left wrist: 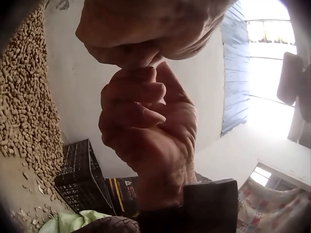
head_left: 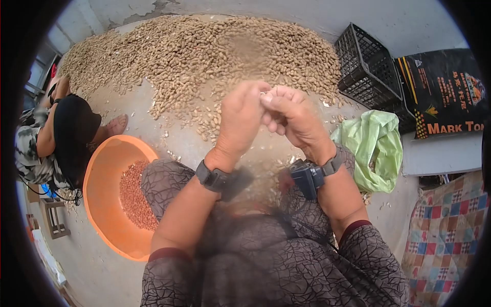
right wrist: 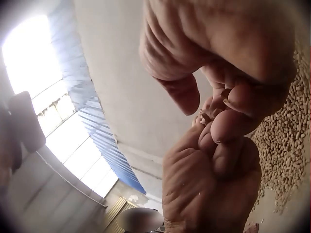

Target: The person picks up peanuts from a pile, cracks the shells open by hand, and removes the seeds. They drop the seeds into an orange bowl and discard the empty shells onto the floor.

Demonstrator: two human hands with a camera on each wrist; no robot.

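Both hands meet in front of the chest in the head view, the left hand [head_left: 239, 115] and the right hand [head_left: 302, 115] touching at the fingertips. Between them they pinch a small peanut [right wrist: 205, 115], mostly hidden by the fingers. The right hand's fingers [left wrist: 141, 116] are curled toward the palm in the left wrist view. Beyond the hands spreads a large heap of unshelled peanuts [head_left: 204, 51]. An orange basin [head_left: 102, 174] with reddish shelled kernels [head_left: 135, 197] stands beside the left knee.
A light green sack [head_left: 376, 153] lies by the right knee. Behind it are a black plastic crate [head_left: 371, 66] and a black printed bag [head_left: 445, 92]. Another person [head_left: 61, 133] sits at the left near the heap. Shell bits litter the floor; a checked cloth [head_left: 440, 230] hangs at right.
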